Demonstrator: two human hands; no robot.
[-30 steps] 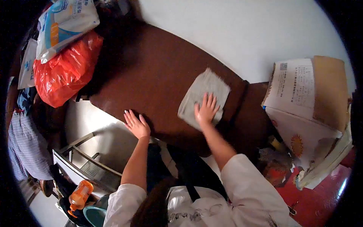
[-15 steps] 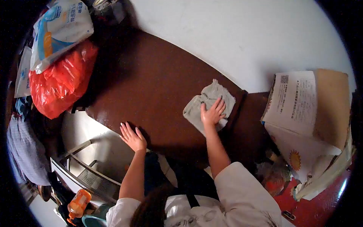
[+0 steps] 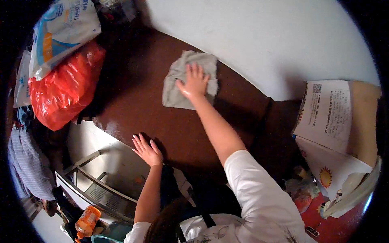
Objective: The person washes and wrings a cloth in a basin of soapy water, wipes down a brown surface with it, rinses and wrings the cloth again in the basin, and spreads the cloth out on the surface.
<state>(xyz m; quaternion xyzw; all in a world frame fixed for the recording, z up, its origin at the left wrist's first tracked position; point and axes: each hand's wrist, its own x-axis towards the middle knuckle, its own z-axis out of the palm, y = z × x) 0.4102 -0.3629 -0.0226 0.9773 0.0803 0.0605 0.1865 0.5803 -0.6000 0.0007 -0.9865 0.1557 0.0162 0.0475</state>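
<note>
A grey-beige cloth [image 3: 173,91] lies spread on the dark brown tabletop [image 3: 137,101], close to the edge along the white wall. My right hand [image 3: 194,82] rests flat on top of it, fingers stretched out and not wrapped around it. Part of the cloth is hidden under the palm. At the table's near edge, my left hand [image 3: 148,152] lies palm down with its fingers spread, holding nothing.
A red plastic bag [image 3: 67,87] and a white printed package [image 3: 65,34] are piled at the left end. On the right stands a cardboard box [image 3: 324,117]. A metal-framed chair or rack [image 3: 95,186] and an orange bottle [image 3: 87,220] are at lower left.
My right hand and the cloth have moved left and away from me across the tabletop, toward the wall side. My left hand has stayed at the near edge, with a slight shift in view.
</note>
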